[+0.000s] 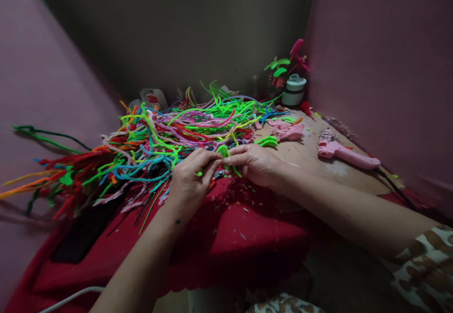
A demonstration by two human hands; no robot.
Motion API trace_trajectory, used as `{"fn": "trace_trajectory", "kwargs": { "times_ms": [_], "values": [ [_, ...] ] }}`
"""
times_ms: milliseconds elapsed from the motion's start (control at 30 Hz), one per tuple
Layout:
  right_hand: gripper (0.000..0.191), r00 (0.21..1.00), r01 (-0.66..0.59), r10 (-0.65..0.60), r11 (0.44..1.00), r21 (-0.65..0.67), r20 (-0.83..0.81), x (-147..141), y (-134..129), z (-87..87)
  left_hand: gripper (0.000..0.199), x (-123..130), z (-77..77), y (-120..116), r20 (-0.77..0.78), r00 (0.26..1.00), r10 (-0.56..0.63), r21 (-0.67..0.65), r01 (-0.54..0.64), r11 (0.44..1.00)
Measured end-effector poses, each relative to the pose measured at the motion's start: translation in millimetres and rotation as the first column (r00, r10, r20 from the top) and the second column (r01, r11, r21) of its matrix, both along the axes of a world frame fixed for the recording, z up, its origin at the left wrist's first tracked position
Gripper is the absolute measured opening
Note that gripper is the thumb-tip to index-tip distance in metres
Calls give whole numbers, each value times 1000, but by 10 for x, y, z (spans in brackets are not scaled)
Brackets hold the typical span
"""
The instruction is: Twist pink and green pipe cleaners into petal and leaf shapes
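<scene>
A bright green pipe cleaner (223, 152), bent into a loop, is held between my two hands over the front of the table. My left hand (194, 174) pinches it from the left, fingertips pressed together. From the right, my right hand (253, 162) grips it between thumb and fingers, with one green end hanging below. Just under the hands lie pliers or cutters with red handles (218, 175), partly hidden by my left hand. Several bent green pieces (267, 141) rest behind my right hand.
A large tangled heap of coloured pipe cleaners (198, 119) spreads behind and left. At right lies a pink glue gun (348, 155) with a black cord. Pink pipe-cleaner pieces (286, 129), a white lidded jar (294, 89) and a dark flat phone-like object (83, 233) sit around. Scraps dot the red cloth (226, 228).
</scene>
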State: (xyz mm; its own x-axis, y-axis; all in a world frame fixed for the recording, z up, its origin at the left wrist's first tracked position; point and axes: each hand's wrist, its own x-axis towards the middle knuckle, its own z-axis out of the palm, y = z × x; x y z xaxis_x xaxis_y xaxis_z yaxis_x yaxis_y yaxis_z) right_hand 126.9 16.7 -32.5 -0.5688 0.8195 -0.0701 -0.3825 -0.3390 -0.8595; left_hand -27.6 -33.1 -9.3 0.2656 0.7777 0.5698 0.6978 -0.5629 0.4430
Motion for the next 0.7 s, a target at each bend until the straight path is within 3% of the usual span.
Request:
{"fn": "trace_trajectory", "kwargs": {
  "times_ms": [100, 167, 300, 400, 500, 700],
  "values": [
    [11, 999, 40, -40, 999, -5, 6, -4, 0, -16, 8, 18, -76, 4, 13, 997, 76, 18, -76, 997],
    [9, 998, 55, -55, 998, 6, 31, -3, -2, -18, 18, 29, -126, 11, 103, 983, 151, -58, -146, 988],
    [3, 996, 64, -70, 993, 99, 59, -12, -9, -33, 24, 48, -186, 41, 344, 925, 161, -351, -32, 936],
    [3, 991, 89, -106, 980, 179, 85, -26, -28, -44, 25, 62, -188, 60, 415, 892, 179, -404, 4, 915],
    [6, 984, 121, -146, 971, 208, 106, -42, -57, -59, 24, 82, -180, 64, 385, 905, 179, -405, -9, 914],
    [6, 973, 145, -187, 951, 272, 136, -61, -56, -138, 25, 130, -214, 39, 149, 960, 238, -286, -189, 939]
  ]
}}
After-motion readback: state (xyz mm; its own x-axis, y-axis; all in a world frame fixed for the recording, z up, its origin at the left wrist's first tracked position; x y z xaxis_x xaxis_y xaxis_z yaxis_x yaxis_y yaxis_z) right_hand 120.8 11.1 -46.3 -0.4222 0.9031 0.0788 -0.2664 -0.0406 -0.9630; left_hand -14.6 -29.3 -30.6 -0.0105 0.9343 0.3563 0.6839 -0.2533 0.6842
